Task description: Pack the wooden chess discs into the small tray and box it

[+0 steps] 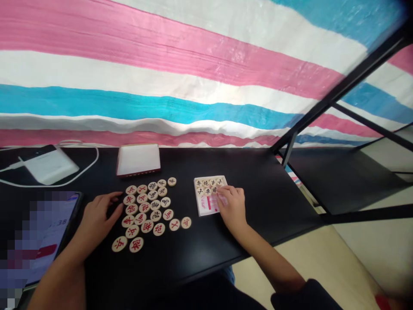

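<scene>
Round wooden Chinese chess pieces (pixel 147 226) with red or black characters lie face up on the black table in loose columns. My left hand (pixel 100 212) rests at their left edge, fingers apart and holding nothing. To the right, a shallow white box (pixel 201 213) holds black-character pieces (pixel 206 183) in two rows at its far end; its near part shows a pink-and-white printed bottom. My right hand (pixel 232 206) is over the box's right side. Its fingers are curled together at the end of the second row, and they hide whatever is under their tips.
A white box lid or tray (pixel 138 159) stands behind the pieces. A white power bank (pixel 53 165) with a cable (pixel 93 161) lies at back left, near a tablet-like screen (pixel 48 241). A black metal frame (pixel 309 114) rises at right; a striped sheet (pixel 161 77) hangs behind.
</scene>
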